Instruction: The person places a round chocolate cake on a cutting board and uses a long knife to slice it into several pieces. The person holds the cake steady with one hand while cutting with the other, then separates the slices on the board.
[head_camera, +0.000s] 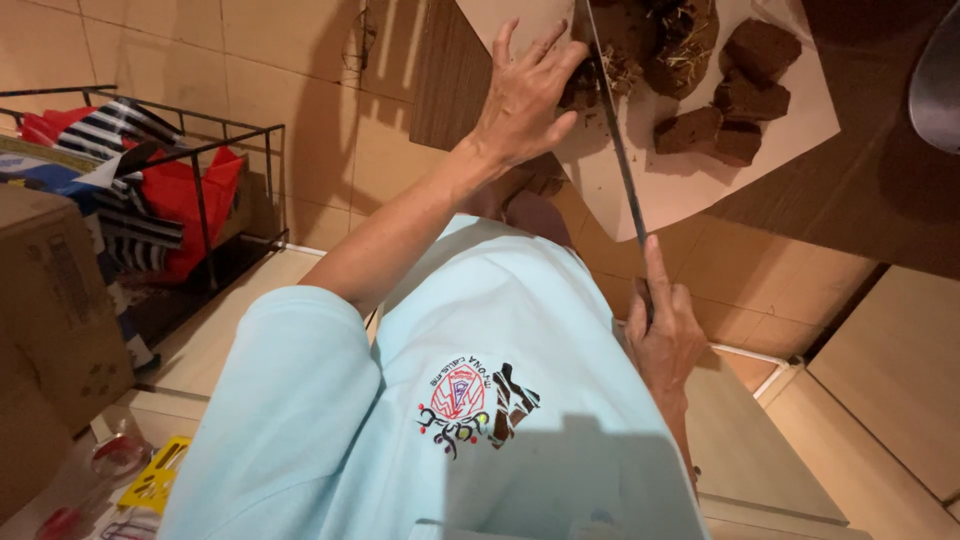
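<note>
At the top centre of the frame, the left hand (522, 95) presses flat, fingers spread, on a brown fibrous block (640, 45) lying on paper (690, 185) on the counter (860, 190). The right hand (662, 335), lower centre, closes its grip on what looks like a long knife (615, 140).

Left hand (522, 95) flat on brown block (625, 40); right hand (662, 335) grips long knife (612, 130), cut chunks (725, 110) on paper (690, 185).

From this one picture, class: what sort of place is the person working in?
Probably a home storeroom or utility corner. A tiled floor, a wire rack stuffed with bags and a cardboard box surround a wooden table where brown fibre blocks lie on paper.
</note>
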